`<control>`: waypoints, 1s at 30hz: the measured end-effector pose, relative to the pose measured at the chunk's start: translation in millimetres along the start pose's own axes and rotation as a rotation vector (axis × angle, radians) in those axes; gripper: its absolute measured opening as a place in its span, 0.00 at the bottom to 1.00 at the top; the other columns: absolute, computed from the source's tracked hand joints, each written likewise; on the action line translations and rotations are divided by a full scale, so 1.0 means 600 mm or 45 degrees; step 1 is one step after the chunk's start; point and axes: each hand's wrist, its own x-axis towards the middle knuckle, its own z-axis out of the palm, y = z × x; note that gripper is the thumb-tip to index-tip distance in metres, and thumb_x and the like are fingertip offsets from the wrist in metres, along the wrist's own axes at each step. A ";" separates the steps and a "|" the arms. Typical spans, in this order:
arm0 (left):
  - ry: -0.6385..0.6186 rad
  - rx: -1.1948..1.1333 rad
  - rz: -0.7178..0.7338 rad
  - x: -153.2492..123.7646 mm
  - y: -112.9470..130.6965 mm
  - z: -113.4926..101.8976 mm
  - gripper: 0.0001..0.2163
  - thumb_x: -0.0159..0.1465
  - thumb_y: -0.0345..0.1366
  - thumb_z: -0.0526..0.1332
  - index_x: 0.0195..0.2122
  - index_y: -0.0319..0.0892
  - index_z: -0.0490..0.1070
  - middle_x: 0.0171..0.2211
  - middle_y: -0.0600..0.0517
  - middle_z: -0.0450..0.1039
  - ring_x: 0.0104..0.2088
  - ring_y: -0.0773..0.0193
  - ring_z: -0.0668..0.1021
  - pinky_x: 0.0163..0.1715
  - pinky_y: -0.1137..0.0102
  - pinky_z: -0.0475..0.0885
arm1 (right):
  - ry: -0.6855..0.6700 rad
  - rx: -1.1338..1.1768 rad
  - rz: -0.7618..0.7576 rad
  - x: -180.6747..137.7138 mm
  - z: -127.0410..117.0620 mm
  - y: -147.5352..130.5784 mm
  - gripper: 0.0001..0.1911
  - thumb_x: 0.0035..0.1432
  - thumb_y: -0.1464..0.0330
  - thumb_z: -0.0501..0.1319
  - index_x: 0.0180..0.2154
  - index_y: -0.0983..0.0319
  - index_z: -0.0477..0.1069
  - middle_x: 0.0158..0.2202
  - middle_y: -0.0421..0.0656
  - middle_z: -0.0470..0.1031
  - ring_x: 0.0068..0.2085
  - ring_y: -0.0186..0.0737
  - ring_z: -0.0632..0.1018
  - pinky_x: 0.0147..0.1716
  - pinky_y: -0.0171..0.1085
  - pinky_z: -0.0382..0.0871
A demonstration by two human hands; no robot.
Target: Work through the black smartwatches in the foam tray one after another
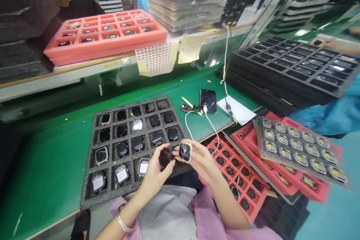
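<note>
My right hand (pixel 200 159) pinches a small square smartwatch body (pixel 185 151), its dark screen facing me, just off the near right corner of the black foam tray (pixel 87 191). My left hand (pixel 156 170) is closed on a dark, rounded object (pixel 165 157) right beside the watch; I cannot make out what it is. A silver bangle sits on my left wrist. The black foam tray holds several watch bodies, some with lit or pale screens in the near rows.
Red trays (pixel 247 210) with round parts and a clear blister tray (pixel 300 150) of watch parts lie at my right. A phone (pixel 208 100), white cable and keys rest on the green bench. Black trays stack far right; a red tray (pixel 107 43), other people and a power supply stand behind.
</note>
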 end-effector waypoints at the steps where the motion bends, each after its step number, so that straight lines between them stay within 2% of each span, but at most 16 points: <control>1: 0.001 0.003 0.001 0.000 -0.001 -0.001 0.19 0.62 0.33 0.59 0.55 0.43 0.60 0.56 0.46 0.62 0.58 0.56 0.65 0.57 0.63 0.61 | -0.005 -0.004 0.001 0.000 -0.001 0.001 0.18 0.54 0.67 0.67 0.48 0.59 0.71 0.42 0.49 0.78 0.45 0.51 0.79 0.48 0.52 0.69; 5: -0.004 -0.008 -0.008 -0.001 -0.006 -0.006 0.19 0.63 0.33 0.58 0.55 0.43 0.59 0.55 0.46 0.63 0.55 0.57 0.67 0.56 0.64 0.62 | -0.025 -0.043 -0.021 0.001 -0.004 0.006 0.17 0.53 0.68 0.68 0.46 0.58 0.72 0.41 0.48 0.78 0.44 0.51 0.79 0.48 0.53 0.70; 9: -0.023 0.109 0.013 -0.003 -0.005 -0.009 0.17 0.61 0.29 0.57 0.52 0.43 0.62 0.50 0.47 0.67 0.51 0.58 0.70 0.54 0.65 0.63 | -0.028 -0.094 -0.063 0.001 -0.003 0.009 0.17 0.51 0.69 0.69 0.45 0.59 0.73 0.40 0.48 0.78 0.42 0.51 0.80 0.44 0.50 0.73; 14: -0.016 0.057 -0.001 -0.006 -0.003 -0.009 0.19 0.62 0.30 0.57 0.55 0.44 0.59 0.54 0.47 0.63 0.55 0.58 0.67 0.55 0.66 0.62 | -0.046 -0.118 -0.036 0.001 0.004 0.006 0.17 0.51 0.69 0.69 0.45 0.59 0.73 0.39 0.48 0.78 0.41 0.50 0.80 0.42 0.48 0.75; 18: -0.047 0.091 -0.001 -0.007 -0.003 -0.011 0.18 0.62 0.30 0.57 0.54 0.43 0.61 0.51 0.47 0.66 0.53 0.58 0.69 0.54 0.65 0.62 | -0.018 -0.153 -0.024 0.000 0.006 0.006 0.17 0.50 0.68 0.70 0.44 0.60 0.74 0.40 0.48 0.78 0.40 0.50 0.80 0.42 0.48 0.75; 22: 0.005 0.059 0.002 -0.006 -0.004 -0.012 0.19 0.62 0.31 0.57 0.55 0.43 0.60 0.55 0.46 0.64 0.57 0.56 0.66 0.58 0.63 0.59 | -0.003 -0.189 -0.003 -0.002 0.007 0.007 0.18 0.49 0.68 0.70 0.44 0.60 0.74 0.40 0.49 0.78 0.39 0.50 0.80 0.42 0.49 0.74; 30: -0.009 0.049 0.007 -0.008 0.001 -0.012 0.18 0.61 0.29 0.57 0.53 0.43 0.62 0.52 0.47 0.66 0.53 0.57 0.69 0.54 0.64 0.63 | 0.078 -0.227 -0.048 -0.007 0.020 0.006 0.17 0.50 0.69 0.69 0.44 0.60 0.74 0.42 0.49 0.78 0.41 0.49 0.80 0.44 0.48 0.74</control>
